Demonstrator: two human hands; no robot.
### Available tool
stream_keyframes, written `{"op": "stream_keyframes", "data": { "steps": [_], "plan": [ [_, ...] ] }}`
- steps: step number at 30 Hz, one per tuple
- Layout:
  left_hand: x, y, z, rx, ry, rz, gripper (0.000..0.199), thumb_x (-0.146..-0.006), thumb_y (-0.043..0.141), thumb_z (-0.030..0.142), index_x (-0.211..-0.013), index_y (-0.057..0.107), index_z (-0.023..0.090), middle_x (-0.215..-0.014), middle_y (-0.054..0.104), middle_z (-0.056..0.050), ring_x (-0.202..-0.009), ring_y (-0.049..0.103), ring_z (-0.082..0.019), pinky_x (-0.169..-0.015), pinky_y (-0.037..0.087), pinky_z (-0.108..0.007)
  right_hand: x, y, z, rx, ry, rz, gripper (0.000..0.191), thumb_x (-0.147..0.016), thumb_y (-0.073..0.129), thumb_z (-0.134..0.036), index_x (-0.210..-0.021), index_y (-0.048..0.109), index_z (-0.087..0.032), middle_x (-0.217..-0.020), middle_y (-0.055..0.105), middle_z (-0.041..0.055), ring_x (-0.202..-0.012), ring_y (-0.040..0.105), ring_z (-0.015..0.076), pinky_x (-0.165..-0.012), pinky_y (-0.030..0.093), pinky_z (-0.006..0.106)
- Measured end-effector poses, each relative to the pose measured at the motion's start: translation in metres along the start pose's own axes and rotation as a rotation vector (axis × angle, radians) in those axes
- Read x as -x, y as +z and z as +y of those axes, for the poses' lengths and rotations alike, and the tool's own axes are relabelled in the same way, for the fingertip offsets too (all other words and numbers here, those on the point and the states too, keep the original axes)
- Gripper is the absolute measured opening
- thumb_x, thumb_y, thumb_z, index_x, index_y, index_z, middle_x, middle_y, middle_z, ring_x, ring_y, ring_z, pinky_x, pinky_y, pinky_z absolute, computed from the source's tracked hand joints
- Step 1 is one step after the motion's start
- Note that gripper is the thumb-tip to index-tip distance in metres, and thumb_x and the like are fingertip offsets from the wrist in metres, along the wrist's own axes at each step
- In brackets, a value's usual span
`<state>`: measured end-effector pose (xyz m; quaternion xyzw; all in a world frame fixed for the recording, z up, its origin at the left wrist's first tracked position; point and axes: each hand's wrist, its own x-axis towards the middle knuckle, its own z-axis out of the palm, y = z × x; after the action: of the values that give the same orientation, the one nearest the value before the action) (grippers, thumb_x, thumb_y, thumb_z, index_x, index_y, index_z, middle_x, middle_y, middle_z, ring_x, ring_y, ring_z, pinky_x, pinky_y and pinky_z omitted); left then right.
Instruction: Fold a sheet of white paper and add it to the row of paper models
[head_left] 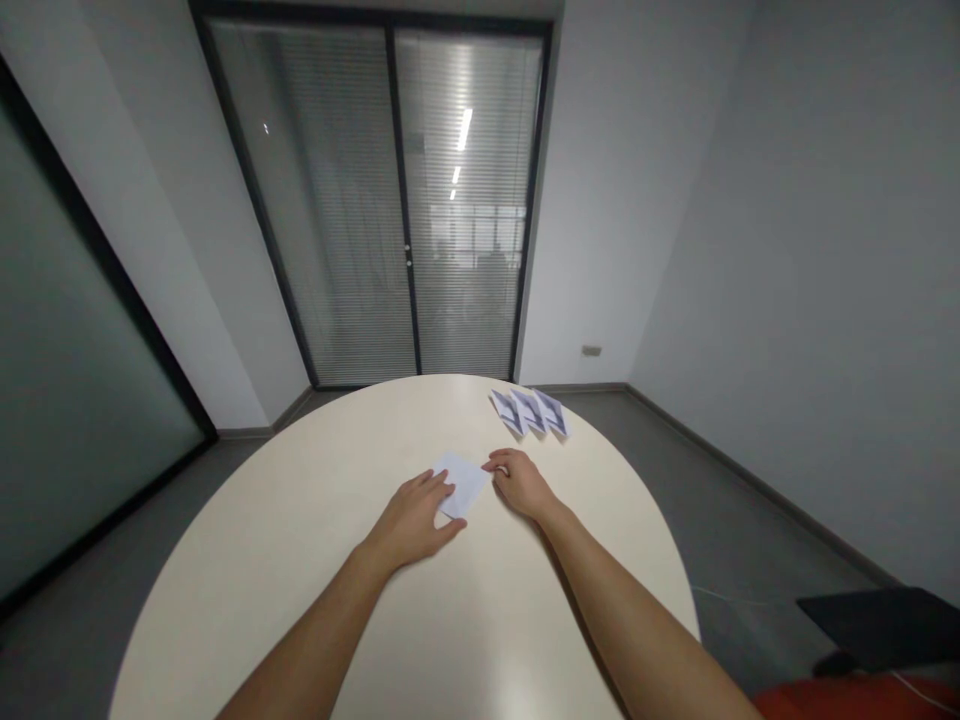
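Note:
A small, pale, square sheet of paper [466, 484] lies turned cornerwise on the round table [300, 560]. My left hand [416, 515] rests flat over the paper's left side, with the fingers spread and the thumb apart near its lower corner. At the right corner is my right hand [519, 482], its fingers curled and the fingertips closed on the paper's edge. The thumb of that hand is mostly hidden. Farther back, to the right, three folded paper pieces [529, 411] with bluish-grey printed areas stand in a row, close beside one another.
The table's curved edge runs close to the floor-length glass door [469, 220] with blinds. A wall socket [592, 351] sits low on the far wall. At lower right are a dark flat object [885, 625] and something red [855, 697] beyond the table.

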<state>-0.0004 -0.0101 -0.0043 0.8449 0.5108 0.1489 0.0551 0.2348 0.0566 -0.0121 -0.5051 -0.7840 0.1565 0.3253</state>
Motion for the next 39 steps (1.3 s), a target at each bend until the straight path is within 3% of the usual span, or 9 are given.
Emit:
{"op": "stream_keyframes", "data": {
  "steps": [7, 11, 14, 18, 21, 24, 28, 35, 39],
  "plan": [
    [0.000, 0.001, -0.001, 0.017, 0.005, 0.016, 0.052, -0.088, 0.059, 0.043, -0.134, 0.062, 0.019, -0.147, 0.054, -0.010, -0.141, 0.044, -0.032, -0.118, 0.033, -0.047, 0.000, 0.001, -0.001, -0.075, -0.044, -0.058, 0.033, -0.077, 0.059, -0.011, -0.104, 0.077, -0.019, -0.100, 0.077, 0.0065, -0.085, 0.068, 0.0204, -0.089, 0.050, 0.034],
    [0.000, -0.001, -0.001, 0.041, 0.006, 0.017, 0.050, -0.088, 0.059, 0.038, -0.134, 0.063, 0.018, -0.148, 0.054, -0.011, -0.141, 0.044, -0.033, -0.118, 0.034, -0.046, 0.001, -0.003, -0.005, -0.057, -0.071, -0.065, 0.030, -0.084, 0.062, -0.019, -0.111, 0.075, -0.023, -0.109, 0.077, 0.0052, -0.094, 0.070, 0.0220, -0.110, 0.036, 0.046],
    [0.001, -0.003, -0.002, 0.059, 0.010, 0.022, 0.051, -0.088, 0.059, 0.039, -0.134, 0.063, 0.017, -0.148, 0.053, -0.011, -0.141, 0.043, -0.033, -0.117, 0.035, -0.046, 0.001, -0.007, -0.008, 0.004, -0.104, -0.068, 0.027, -0.087, 0.064, -0.021, -0.109, 0.076, -0.026, -0.111, 0.077, 0.0045, -0.104, 0.069, 0.0243, -0.116, 0.026, 0.050],
    [0.002, -0.003, -0.003, 0.059, 0.020, 0.017, 0.056, -0.088, 0.060, 0.046, -0.135, 0.061, 0.017, -0.150, 0.051, -0.012, -0.143, 0.041, -0.034, -0.118, 0.034, -0.047, -0.001, -0.009, -0.006, 0.057, -0.117, -0.062, 0.021, -0.088, 0.065, -0.021, -0.103, 0.079, -0.026, -0.104, 0.079, 0.0044, -0.101, 0.071, 0.0244, -0.111, 0.034, 0.045],
    [0.001, -0.001, -0.004, 0.069, 0.026, 0.013, 0.058, -0.087, 0.062, 0.047, -0.137, 0.059, 0.017, -0.150, 0.050, -0.012, -0.143, 0.040, -0.034, -0.118, 0.034, -0.048, -0.002, -0.009, -0.001, 0.070, -0.119, -0.048, 0.020, -0.087, 0.066, -0.020, -0.100, 0.080, -0.025, -0.102, 0.079, 0.0052, -0.098, 0.071, 0.0235, -0.100, 0.045, 0.037],
    [-0.001, 0.002, -0.004, 0.074, 0.022, 0.018, 0.054, -0.091, 0.058, 0.043, -0.139, 0.058, 0.018, -0.150, 0.051, -0.011, -0.143, 0.042, -0.032, -0.117, 0.035, -0.047, -0.002, -0.008, 0.003, 0.090, -0.098, -0.055, 0.020, -0.087, 0.064, -0.020, -0.099, 0.080, -0.024, -0.103, 0.078, 0.0053, -0.097, 0.071, 0.0225, -0.091, 0.049, 0.032],
    [-0.003, 0.003, -0.006, 0.079, 0.040, 0.013, 0.045, -0.097, 0.049, 0.034, -0.138, 0.059, 0.020, -0.149, 0.053, -0.009, -0.141, 0.045, -0.030, -0.117, 0.036, -0.046, -0.001, -0.004, 0.007, 0.107, -0.065, -0.066, 0.026, -0.083, 0.061, -0.016, -0.101, 0.079, -0.022, -0.104, 0.078, 0.0055, -0.096, 0.069, 0.0220, -0.090, 0.050, 0.032],
    [-0.004, 0.005, -0.009, 0.074, 0.056, 0.028, 0.042, -0.098, 0.046, 0.031, -0.138, 0.060, 0.026, -0.149, 0.052, -0.006, -0.142, 0.044, -0.029, -0.117, 0.036, -0.047, 0.003, -0.001, -0.004, -0.022, -0.369, -0.086, 0.058, -0.067, 0.053, 0.000, -0.119, 0.073, -0.019, -0.125, 0.070, 0.0092, -0.119, 0.060, 0.0240, -0.107, 0.044, 0.038],
    [-0.007, 0.006, -0.008, 0.054, 0.068, 0.038, 0.042, -0.100, 0.043, 0.029, -0.137, 0.060, 0.027, -0.148, 0.053, -0.005, -0.141, 0.046, -0.026, -0.117, 0.037, -0.043, 0.006, -0.003, -0.018, -0.098, -0.462, -0.209, 0.047, -0.076, 0.063, -0.011, -0.121, 0.072, -0.022, -0.123, 0.071, 0.0080, -0.114, 0.064, 0.0237, -0.103, 0.046, 0.035]
  ]
}}
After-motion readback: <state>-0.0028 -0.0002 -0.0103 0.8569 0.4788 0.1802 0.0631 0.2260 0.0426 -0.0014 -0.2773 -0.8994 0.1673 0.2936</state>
